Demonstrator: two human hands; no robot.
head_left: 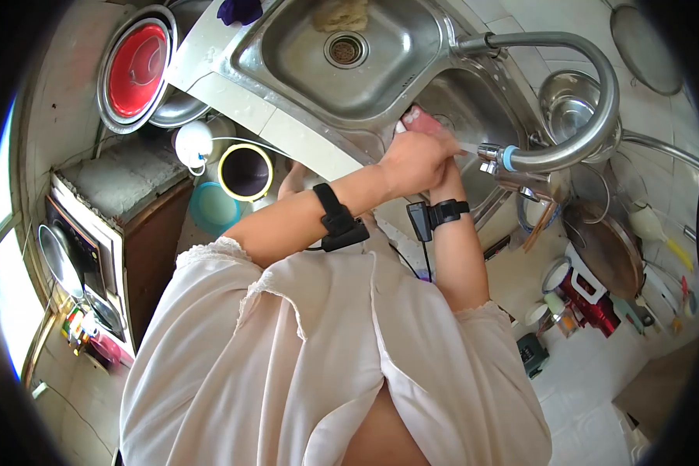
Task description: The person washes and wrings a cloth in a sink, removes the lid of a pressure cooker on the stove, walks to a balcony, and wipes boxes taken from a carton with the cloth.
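My left hand (pixel 415 165) is closed over the rim of the right-hand sink basin (pixel 474 97). A flat, pinkish-red piece with a pale patch (pixel 422 120) sticks out past its fingers; whether it is cloth, meat or something else is unclear. Pressed against the left hand from below is my right hand (pixel 447 165), its fingers mostly hidden behind the left one. Just right of both hands, the tap nozzle (pixel 488 155) with a blue ring points at them, and a pale streak like water runs from it. Each wrist carries a black strapped device.
The left-hand basin (pixel 303 58) holds a drain strainer and a yellowish sponge-like pad (pixel 340 14). The curved tap pipe (pixel 598 62) arches over the right side. A steel pot (pixel 571 105) stands behind it. Red and metal basins (pixel 138 66) and a yellow-rimmed bucket (pixel 245 172) are at left.
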